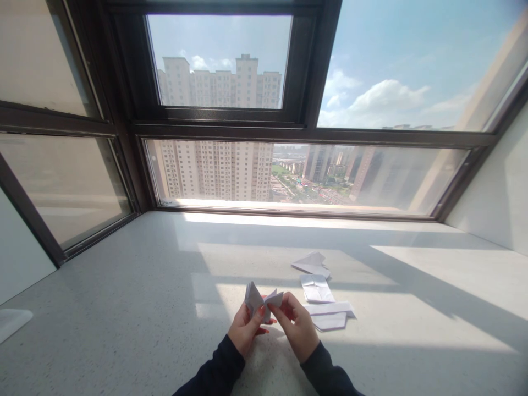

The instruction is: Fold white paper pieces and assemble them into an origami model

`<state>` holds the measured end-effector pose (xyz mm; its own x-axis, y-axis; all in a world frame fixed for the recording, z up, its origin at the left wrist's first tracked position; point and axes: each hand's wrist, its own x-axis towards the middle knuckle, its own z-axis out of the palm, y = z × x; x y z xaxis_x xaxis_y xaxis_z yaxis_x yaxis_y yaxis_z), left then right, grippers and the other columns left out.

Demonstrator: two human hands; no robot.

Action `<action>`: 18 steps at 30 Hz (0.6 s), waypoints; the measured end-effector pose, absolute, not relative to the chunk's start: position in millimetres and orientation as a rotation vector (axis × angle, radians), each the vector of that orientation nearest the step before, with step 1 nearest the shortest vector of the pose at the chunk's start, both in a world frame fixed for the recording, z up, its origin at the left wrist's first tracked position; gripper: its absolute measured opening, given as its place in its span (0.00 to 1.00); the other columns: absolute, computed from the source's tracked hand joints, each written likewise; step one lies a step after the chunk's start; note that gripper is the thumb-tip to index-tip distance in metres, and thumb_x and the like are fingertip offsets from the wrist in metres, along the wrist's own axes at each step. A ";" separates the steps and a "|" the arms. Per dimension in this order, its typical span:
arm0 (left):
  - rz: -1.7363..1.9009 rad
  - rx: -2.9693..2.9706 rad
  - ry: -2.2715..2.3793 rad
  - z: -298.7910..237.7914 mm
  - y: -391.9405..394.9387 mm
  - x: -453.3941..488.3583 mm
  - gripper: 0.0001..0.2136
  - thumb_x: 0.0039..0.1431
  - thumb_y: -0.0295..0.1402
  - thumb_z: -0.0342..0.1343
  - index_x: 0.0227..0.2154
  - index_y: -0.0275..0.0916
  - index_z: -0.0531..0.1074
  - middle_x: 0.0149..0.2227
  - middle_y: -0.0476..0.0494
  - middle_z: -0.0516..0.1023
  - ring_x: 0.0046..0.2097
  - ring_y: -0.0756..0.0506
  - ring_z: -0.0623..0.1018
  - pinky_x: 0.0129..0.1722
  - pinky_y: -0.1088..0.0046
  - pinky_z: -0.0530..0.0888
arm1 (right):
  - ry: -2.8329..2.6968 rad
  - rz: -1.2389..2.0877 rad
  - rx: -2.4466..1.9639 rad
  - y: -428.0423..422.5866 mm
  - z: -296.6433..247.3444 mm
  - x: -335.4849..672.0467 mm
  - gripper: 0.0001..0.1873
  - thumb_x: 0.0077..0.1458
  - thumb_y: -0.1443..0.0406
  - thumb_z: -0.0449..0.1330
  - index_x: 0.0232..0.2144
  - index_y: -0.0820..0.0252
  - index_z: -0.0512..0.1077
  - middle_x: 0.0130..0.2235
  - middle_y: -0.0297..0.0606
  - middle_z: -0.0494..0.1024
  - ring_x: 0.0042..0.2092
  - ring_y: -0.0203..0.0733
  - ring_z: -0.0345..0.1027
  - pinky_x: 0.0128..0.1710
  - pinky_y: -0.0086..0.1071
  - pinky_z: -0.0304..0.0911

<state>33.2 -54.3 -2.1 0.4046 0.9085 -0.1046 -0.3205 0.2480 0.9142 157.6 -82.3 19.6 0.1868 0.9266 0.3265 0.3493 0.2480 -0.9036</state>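
A small piece of folded white paper (pixel 254 297), with several pointed flaps standing up, is held just above the sill between both hands. My left hand (pixel 244 329) is closed on its left side, thumb in front and fingers behind. On the right side, my right hand (pixel 296 324) pinches a flap between thumb and fingers. The paper's underside and part of its back are hidden by the fingers. Close to the right hand lies a folded paper with a long strip shape (pixel 330 318). Beyond that sit a square folded paper (pixel 317 289) and a pointed folded paper (pixel 312 263).
A pale speckled stone sill (pixel 124 324) spreads under the hands, with bands of sun and shadow. Dark window frames (pixel 231 132) rise at the back and left. At the far left edge is a white object (pixel 13 322), partly cut off.
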 end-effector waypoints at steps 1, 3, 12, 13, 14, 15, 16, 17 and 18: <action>0.956 0.988 0.754 -1.7 -54.5 33.5 0.25 0.40 0.46 0.57 0.41 0.39 0.66 0.34 0.44 0.74 0.31 0.46 0.74 0.28 0.73 0.65 | -1.404 0.609 -1.327 -83.0 21.4 158.0 0.14 0.47 0.55 0.54 0.23 0.60 0.65 0.18 0.30 0.64 0.21 0.33 0.56 0.20 0.27 0.54; 0.970 1.029 0.770 -0.1 -55.1 33.7 0.24 0.39 0.47 0.57 0.40 0.38 0.66 0.33 0.44 0.74 0.31 0.46 0.74 0.28 0.73 0.65 | -1.450 0.577 -1.343 -84.3 24.4 158.2 0.13 0.47 0.55 0.54 0.22 0.60 0.64 0.17 0.29 0.63 0.20 0.33 0.55 0.20 0.26 0.52; 1.065 1.105 0.665 7.5 -55.9 32.5 0.18 0.40 0.42 0.59 0.34 0.36 0.70 0.29 0.44 0.72 0.32 0.45 0.71 0.36 0.68 0.66 | -1.554 0.533 -1.353 -86.5 24.4 155.4 0.10 0.50 0.59 0.52 0.23 0.60 0.64 0.20 0.33 0.69 0.22 0.34 0.59 0.21 0.27 0.55; 1.077 1.101 0.661 7.4 -55.8 32.8 0.18 0.40 0.42 0.59 0.33 0.36 0.70 0.29 0.44 0.72 0.33 0.45 0.71 0.37 0.67 0.66 | -1.537 0.533 -1.343 -86.3 23.0 154.9 0.10 0.50 0.59 0.52 0.25 0.60 0.64 0.20 0.33 0.69 0.22 0.34 0.60 0.21 0.27 0.56; 1.092 1.096 0.664 7.0 -55.6 33.1 0.18 0.40 0.42 0.59 0.33 0.36 0.70 0.29 0.44 0.72 0.33 0.44 0.71 0.37 0.66 0.66 | -1.502 0.532 -1.330 -85.8 21.4 154.4 0.10 0.49 0.59 0.53 0.27 0.60 0.64 0.20 0.32 0.68 0.21 0.34 0.60 0.21 0.27 0.56; 1.106 1.096 0.673 6.5 -55.5 33.3 0.18 0.40 0.42 0.59 0.32 0.35 0.70 0.30 0.43 0.73 0.33 0.44 0.71 0.38 0.66 0.66 | -1.451 0.533 -1.315 -85.1 19.5 154.0 0.10 0.49 0.58 0.53 0.30 0.60 0.63 0.20 0.31 0.67 0.21 0.34 0.60 0.20 0.27 0.56; 1.118 1.103 0.683 5.8 -55.4 33.4 0.18 0.40 0.43 0.58 0.32 0.35 0.70 0.30 0.43 0.73 0.33 0.43 0.71 0.38 0.66 0.65 | -1.395 0.540 -1.301 -84.1 17.6 153.9 0.13 0.48 0.58 0.53 0.34 0.60 0.61 0.19 0.30 0.66 0.20 0.34 0.59 0.19 0.27 0.56; 1.128 1.119 0.693 5.0 -55.2 33.3 0.18 0.41 0.43 0.58 0.32 0.35 0.70 0.29 0.43 0.73 0.33 0.43 0.71 0.38 0.66 0.65 | -1.339 0.551 -1.292 -82.8 15.9 154.2 0.17 0.48 0.57 0.54 0.38 0.60 0.59 0.19 0.28 0.65 0.20 0.34 0.59 0.19 0.26 0.55; 1.139 1.141 0.705 4.1 -55.0 33.0 0.17 0.42 0.43 0.57 0.32 0.36 0.70 0.29 0.43 0.73 0.33 0.43 0.71 0.38 0.66 0.65 | -1.295 0.570 -1.287 -81.4 14.6 154.7 0.21 0.47 0.56 0.55 0.41 0.60 0.57 0.19 0.27 0.65 0.19 0.33 0.58 0.18 0.26 0.55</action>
